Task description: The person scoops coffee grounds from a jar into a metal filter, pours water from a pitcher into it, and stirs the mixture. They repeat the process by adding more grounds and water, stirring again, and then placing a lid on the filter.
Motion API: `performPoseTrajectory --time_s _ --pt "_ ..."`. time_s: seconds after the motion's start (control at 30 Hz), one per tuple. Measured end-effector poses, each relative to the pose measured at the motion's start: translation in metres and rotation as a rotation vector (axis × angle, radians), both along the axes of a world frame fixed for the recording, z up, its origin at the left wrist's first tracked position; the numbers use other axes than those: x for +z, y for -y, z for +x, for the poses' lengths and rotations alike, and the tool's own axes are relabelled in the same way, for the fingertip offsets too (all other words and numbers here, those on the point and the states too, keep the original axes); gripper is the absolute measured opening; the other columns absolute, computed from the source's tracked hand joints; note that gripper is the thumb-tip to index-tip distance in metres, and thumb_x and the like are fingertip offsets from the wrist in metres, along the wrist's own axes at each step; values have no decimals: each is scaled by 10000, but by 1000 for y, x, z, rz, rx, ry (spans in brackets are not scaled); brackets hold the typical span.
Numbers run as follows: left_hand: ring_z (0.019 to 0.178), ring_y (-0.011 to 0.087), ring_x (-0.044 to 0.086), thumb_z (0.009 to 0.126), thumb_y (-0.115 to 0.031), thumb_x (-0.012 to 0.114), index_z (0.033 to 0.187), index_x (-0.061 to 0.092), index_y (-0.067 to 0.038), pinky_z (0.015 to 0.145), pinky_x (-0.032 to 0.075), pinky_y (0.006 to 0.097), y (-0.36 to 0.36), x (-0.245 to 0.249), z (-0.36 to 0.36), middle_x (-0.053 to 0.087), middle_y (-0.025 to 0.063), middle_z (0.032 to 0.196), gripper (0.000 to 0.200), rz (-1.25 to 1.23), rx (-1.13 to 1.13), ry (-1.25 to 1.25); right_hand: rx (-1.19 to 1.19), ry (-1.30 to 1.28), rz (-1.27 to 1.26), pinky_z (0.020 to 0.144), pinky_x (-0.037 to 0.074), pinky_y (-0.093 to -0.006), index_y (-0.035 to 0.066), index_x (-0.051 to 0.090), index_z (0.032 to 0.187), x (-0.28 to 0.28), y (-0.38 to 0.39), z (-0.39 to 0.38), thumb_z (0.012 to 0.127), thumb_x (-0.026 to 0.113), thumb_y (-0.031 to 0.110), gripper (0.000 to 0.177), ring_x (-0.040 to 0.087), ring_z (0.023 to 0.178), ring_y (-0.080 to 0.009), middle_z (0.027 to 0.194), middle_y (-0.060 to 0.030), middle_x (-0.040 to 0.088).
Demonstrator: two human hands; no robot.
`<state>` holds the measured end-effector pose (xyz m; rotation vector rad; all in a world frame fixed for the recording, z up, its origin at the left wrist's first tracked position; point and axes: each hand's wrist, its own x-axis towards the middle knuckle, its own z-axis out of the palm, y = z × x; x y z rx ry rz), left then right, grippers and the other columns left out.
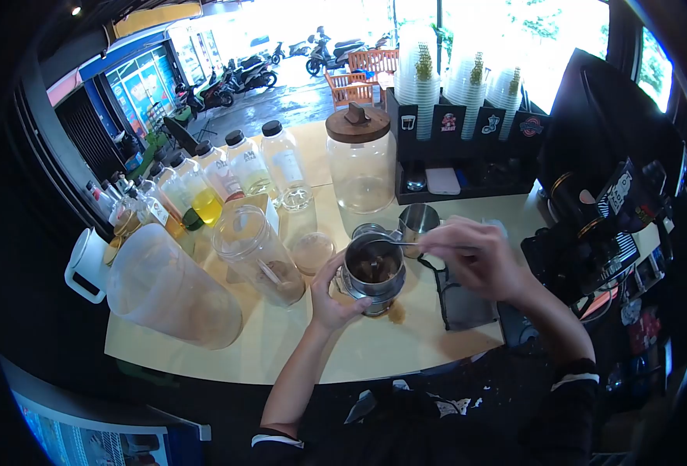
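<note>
My left hand (333, 299) is curled round the side of a metal coffee dripper (376, 289), with the thumb toward the front. Dark brown contents, like coffee grounds, show inside its open top. My right hand (472, 252) pinches the handle of a metal spoon (394, 241), which reaches over the dripper's rim; its tip is hard to make out. Just behind stands a metal cup (417, 221), partly covered by the right hand. A brown spill (397, 313) lies on the counter beside the dripper's base.
To the left stand an open clear jar (254, 248), its round lid (313, 252) and a large plastic pitcher (165, 283). Several bottles (242, 163) line the back left. Behind are a wooden-lidded jar (361, 167) and a black cup holder (468, 159). A dark pouch (468, 305) lies right.
</note>
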<state>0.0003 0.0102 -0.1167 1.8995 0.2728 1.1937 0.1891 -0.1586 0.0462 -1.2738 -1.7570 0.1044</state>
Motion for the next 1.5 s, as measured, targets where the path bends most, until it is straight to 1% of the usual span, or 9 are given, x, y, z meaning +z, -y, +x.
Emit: performPoseTrajectory --time_s 0.07,0.17,0.63,0.8,0.87,0.97,1.23,1.37,1.5 --pt "1165 297 562 612 -468 815 1219 563 26 1014 414 419 0 -1 0 600 182 1218 821 2 -2 -1 71 271 -29 767 517 -374 15 647 1014 -8 -18 -2 849 628 45 169 635 850 -257 903 -123 650" --pt "1165 295 563 613 -472 816 1216 566 24 1011 416 419 0 1 0 601 178 1219 820 -3 -7 6 215 325 -49 768 517 -389 21 643 1004 2 -26 -5 836 649 68 175 625 846 -284 892 -120 644" --pt "1184 308 548 603 -419 825 1229 552 5 1015 413 420 3 14 -4 580 175 1247 804 40 3 -42 193 471 13 750 504 -370 38 596 1022 3 -27 -1 807 669 86 232 603 838 -258 872 -78 598" --pt "1159 306 487 566 -435 854 1243 496 -31 991 364 447 31 48 -10 528 125 1207 866 257 270 -218 170 548 91 746 504 -367 47 576 1051 0 -22 -3 791 676 84 281 603 858 -250 874 -74 596" --pt "1155 305 478 558 -443 859 1230 497 -34 987 349 452 45 56 -4 522 119 1196 867 222 327 -251 169 522 165 661 491 -368 61 623 1016 -4 -24 -3 778 714 72 255 608 787 -235 836 -61 606" --pt "1127 306 494 550 -419 874 1205 508 -37 968 355 454 53 67 4 541 120 1165 842 164 428 -307 282 426 100 748 502 -375 44 606 1041 -3 -24 0 794 684 107 267 605 855 -257 860 -74 596" --pt "1094 257 584 561 -314 875 1243 502 -38 990 429 393 9 77 -10 585 113 1202 825 57 -14 -298 267 384 67 733 498 -384 38 617 996 -3 -28 3 841 653 126 182 606 832 -270 852 -86 603" --pt "1101 251 581 556 -297 882 1259 490 -45 984 439 385 13 76 -10 587 119 1177 844 8 -53 -285 202 443 104 724 490 -382 37 610 998 -4 -29 2 846 647 121 177 598 819 -271 846 -90 597" --pt "1128 237 559 560 -285 901 1268 457 -39 987 437 374 41 80 -1 550 135 1188 871 12 169 -258 287 405 107 732 486 -375 39 594 1015 -10 -26 -1 832 656 114 207 594 822 -265 852 -90 593"
